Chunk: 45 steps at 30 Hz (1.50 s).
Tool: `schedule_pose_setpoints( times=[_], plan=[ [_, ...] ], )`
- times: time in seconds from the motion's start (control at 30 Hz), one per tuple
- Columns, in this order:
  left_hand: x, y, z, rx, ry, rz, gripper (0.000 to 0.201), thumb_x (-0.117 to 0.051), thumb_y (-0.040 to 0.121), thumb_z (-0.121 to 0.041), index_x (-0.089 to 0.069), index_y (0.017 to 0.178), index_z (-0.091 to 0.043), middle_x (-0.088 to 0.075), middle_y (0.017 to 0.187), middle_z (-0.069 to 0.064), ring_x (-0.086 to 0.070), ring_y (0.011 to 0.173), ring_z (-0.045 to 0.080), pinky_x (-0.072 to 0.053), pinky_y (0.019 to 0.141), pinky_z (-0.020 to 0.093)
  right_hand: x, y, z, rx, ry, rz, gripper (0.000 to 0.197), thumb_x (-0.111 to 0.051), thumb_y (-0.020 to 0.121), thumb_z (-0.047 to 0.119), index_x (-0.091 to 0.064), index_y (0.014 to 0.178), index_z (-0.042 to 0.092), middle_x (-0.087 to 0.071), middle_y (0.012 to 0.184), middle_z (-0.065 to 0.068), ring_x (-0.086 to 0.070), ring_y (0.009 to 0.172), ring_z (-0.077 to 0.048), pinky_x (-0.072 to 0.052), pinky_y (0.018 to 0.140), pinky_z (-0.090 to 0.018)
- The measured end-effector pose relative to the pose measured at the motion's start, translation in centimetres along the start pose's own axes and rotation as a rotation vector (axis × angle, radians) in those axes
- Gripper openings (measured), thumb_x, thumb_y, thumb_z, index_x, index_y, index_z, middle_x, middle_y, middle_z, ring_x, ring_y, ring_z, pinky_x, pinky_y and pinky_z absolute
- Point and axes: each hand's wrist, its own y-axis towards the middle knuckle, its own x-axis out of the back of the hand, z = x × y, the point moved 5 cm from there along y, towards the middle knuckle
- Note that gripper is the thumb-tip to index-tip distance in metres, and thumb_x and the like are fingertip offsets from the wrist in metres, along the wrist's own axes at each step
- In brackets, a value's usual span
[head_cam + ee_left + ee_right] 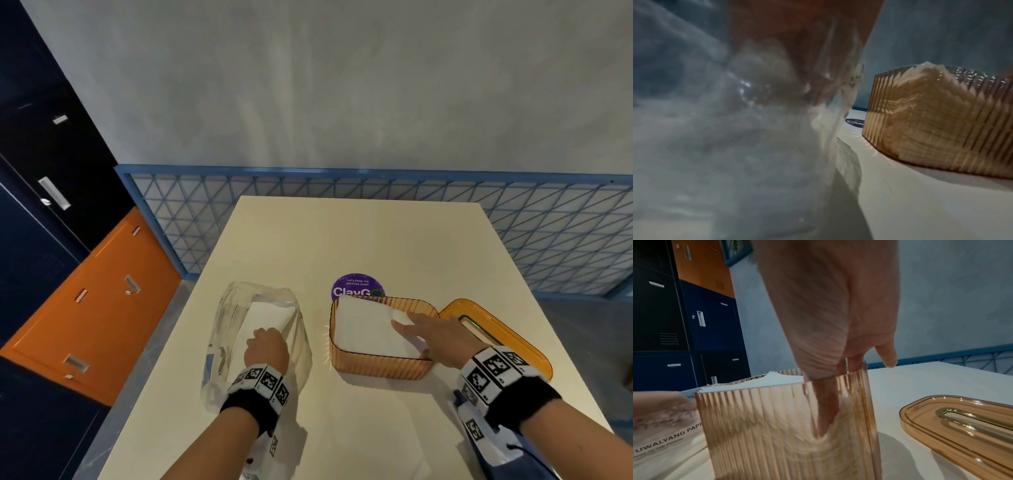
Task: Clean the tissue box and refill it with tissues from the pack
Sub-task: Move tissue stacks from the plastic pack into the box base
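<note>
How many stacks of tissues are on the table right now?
2: one in the ribbed amber tissue box under the right hand, one in the clear plastic pack where the left hand reaches.

Crinkled clear pack [735, 129] fills the left — ribbed amber tissue box [941, 121] stands right.

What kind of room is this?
Probably an office or coworking pantry: the purple table sticker reads "Let's keep our pantries clean", and labelled blue and orange lockers line the left wall.

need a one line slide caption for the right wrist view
Right hand pushes tissues down into the ribbed amber tissue box; its lid lies beside it on the table.
</note>
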Motion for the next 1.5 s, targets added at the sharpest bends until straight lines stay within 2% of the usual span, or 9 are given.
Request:
schedule_pose_setpoints(
  times=[0.1, 0.43, 0.77, 0.9, 0.97, 1.07, 1.17, 1.3, 1.5],
  plan=[
    [0.4, 0.1, 0.2, 0.000, -0.062, -0.020, 0.030, -0.032, 0.101, -0.019, -0.052, 0.119, -0.006, -0.050, 0.129, 0.010, -0.053, 0.119, 0.025, -0.043, 0.098, 0.033, -0.1, 0.2, -0.1, 0.028, 0.017, -0.031, 0.068, -0.044, 0.096, 0.013, -0.009, 0.148, 0.040, -0.011, 0.160, 0.001, -0.026, 0.143, -0.023, -0.036, 0.110, -0.040],
    [0.7, -0.1, -0.1, 0.017, -0.082, -0.025, 0.033, -0.036, 0.100, -0.029, -0.047, 0.126, -0.012, -0.041, 0.133, 0.009, -0.040, 0.125, 0.027, -0.042, 0.096, 0.035, -0.3, 0.3, -0.3, 0.074, 0.067, -0.045, 0.071, -0.048, 0.095, 0.012, -0.010, 0.148, 0.039, -0.010, 0.159, 0.001, -0.023, 0.144, -0.023, -0.036, 0.110, -0.036],
    [2.0, -1.1, 0.3, 0.053, -0.002, -0.037, 0.032, -0.040, 0.095, -0.006, -0.041, 0.127, -0.007, -0.035, 0.139, 0.011, -0.036, 0.130, 0.026, -0.038, 0.103, 0.033, -0.1, 0.3, -0.1, 0.087, 0.060, -0.044, 0.072, -0.051, 0.094, 0.012, -0.010, 0.149, 0.037, -0.012, 0.159, 0.000, -0.024, 0.143, -0.023, -0.035, 0.112, -0.035],
    [4.2, -1.8, 0.8, 0.060, -0.072, -0.049, 0.027, -0.042, 0.095, -0.006, -0.055, 0.119, -0.002, -0.053, 0.129, 0.013, -0.052, 0.121, 0.026, -0.043, 0.099, 0.031, 0.0, 0.2, -0.1, 0.093, 0.048, -0.046, 0.072, -0.051, 0.094, 0.013, -0.010, 0.149, 0.036, -0.014, 0.159, 0.000, -0.025, 0.143, -0.024, -0.036, 0.111, -0.035],
    [6.4, -2.8, 0.5, 0.045, -0.132, -0.158, 0.025, -0.042, 0.095, -0.008, -0.060, 0.112, -0.004, -0.061, 0.118, 0.012, -0.060, 0.110, 0.026, -0.048, 0.089, 0.032, 0.0, 0.3, -0.1, 0.092, 0.053, -0.050, 0.072, -0.051, 0.094, 0.013, -0.010, 0.149, 0.037, -0.013, 0.159, 0.000, -0.024, 0.143, -0.023, -0.034, 0.112, -0.035],
    [10.1, -5.5, -1.1, -0.092, -0.151, -0.459, 0.022, -0.045, 0.093, -0.009, -0.066, 0.098, -0.008, -0.063, 0.099, 0.008, -0.061, 0.090, 0.025, -0.044, 0.065, 0.032, -0.1, 0.3, -0.2, 0.089, 0.051, -0.039, 0.072, -0.051, 0.095, 0.013, -0.009, 0.149, 0.037, -0.012, 0.159, -0.001, -0.024, 0.143, -0.024, -0.035, 0.111, -0.035],
    [12.5, -8.2, -4.2, -0.395, -0.238, -0.721, 0.024, -0.067, 0.074, 0.004, -0.073, 0.093, -0.010, -0.060, 0.082, 0.008, -0.058, 0.073, 0.027, -0.037, 0.049, 0.029, 0.0, 0.2, -0.5, 0.077, 0.051, -0.039, 0.071, -0.050, 0.095, 0.015, -0.009, 0.148, 0.039, -0.012, 0.159, 0.000, -0.024, 0.143, -0.023, -0.036, 0.110, -0.037],
    [11.4, -10.5, -8.7, -0.800, -0.294, -0.852, 0.055, -0.073, 0.055, 0.013, -0.066, 0.098, -0.021, -0.056, 0.077, 0.006, -0.045, 0.072, 0.020, -0.034, 0.052, 0.028, 0.3, 0.0, -0.4, 0.034, -0.023, -0.120, 0.070, -0.054, 0.091, 0.021, -0.015, 0.146, 0.040, -0.026, 0.149, -0.006, -0.033, 0.134, -0.025, -0.033, 0.100, -0.048],
    [7.7, -12.0, -12.3, -0.938, -0.290, -0.889, 0.045, -0.041, 0.065, -0.001, -0.056, 0.097, -0.028, -0.039, 0.083, -0.005, -0.037, 0.072, 0.015, -0.028, 0.058, 0.025, 2.0, -2.2, -0.8, -0.070, 0.217, -0.295, 0.051, -0.057, 0.088, 0.025, -0.041, 0.133, 0.008, -0.048, 0.127, -0.011, -0.045, 0.116, -0.025, -0.034, 0.080, -0.033]
  ],
)
